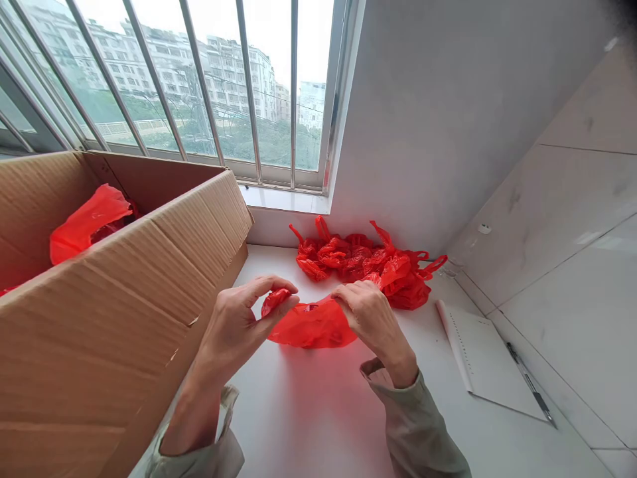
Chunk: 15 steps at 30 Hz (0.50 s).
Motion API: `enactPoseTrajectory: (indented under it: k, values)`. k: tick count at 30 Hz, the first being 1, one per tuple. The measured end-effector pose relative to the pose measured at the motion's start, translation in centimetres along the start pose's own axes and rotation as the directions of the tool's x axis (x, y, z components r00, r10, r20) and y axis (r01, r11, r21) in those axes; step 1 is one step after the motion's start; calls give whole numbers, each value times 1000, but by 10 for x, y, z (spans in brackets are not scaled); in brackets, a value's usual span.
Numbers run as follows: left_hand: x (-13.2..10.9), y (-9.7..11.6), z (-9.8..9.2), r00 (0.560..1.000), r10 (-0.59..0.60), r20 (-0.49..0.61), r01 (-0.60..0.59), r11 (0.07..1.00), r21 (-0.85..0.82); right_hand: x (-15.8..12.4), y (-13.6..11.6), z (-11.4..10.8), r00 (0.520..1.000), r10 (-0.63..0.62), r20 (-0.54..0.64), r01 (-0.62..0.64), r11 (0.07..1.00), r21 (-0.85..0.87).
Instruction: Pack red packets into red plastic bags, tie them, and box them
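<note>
Both my hands hold one red plastic bag (311, 325) just above the white counter (323, 411). My left hand (243, 318) pinches the bag's left handle between thumb and fingers. My right hand (368, 315) grips its right upper edge with curled fingers. A pile of knotted red plastic bags (363, 262) lies behind them against the wall, apart from my hands.
A large open cardboard box (124, 285) stands at the left with red bags (84, 222) inside. A white notebook (485, 362) and a pen (530, 385) lie at the right by the tiled wall. A barred window (199, 86) is behind.
</note>
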<state>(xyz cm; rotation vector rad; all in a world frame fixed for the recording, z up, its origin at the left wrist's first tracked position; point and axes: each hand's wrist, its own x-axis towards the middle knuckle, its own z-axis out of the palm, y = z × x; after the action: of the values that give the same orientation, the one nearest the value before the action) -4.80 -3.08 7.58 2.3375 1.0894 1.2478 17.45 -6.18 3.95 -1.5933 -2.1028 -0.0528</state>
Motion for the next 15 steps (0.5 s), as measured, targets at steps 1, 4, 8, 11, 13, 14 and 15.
enactPoseTrajectory:
  k: [1, 4, 8, 11, 13, 14, 15]
  values:
    - [0, -1, -3, 999, 8, 35, -7, 1000, -20, 2, 3, 4, 1000, 20, 23, -20, 1000, -9]
    - [0, -2, -7, 998, 6, 64, -4, 1000, -26, 3, 9, 8, 997, 2, 79, -5, 999, 33]
    - [0, 1, -9, 995, -74, 72, 70, 996, 49, -6, 3, -3, 987, -78, 139, 58, 988, 140]
    - [-4, 4, -12, 991, -118, 58, 108, 983, 151, -14, -9, -13, 967, -85, 239, 33, 977, 212]
    - [-6, 6, -14, 992, -128, 21, 120, 969, 215, -18, -17, -16, 939, -60, 339, -12, 979, 205]
    - [-8, 7, -15, 991, -135, -2, 132, 961, 241, -18, -20, -15, 922, -31, 386, -40, 984, 176]
    - [-9, 7, -16, 990, -141, -21, 142, 955, 262, -18, -23, -12, 906, 5, 423, -68, 989, 133]
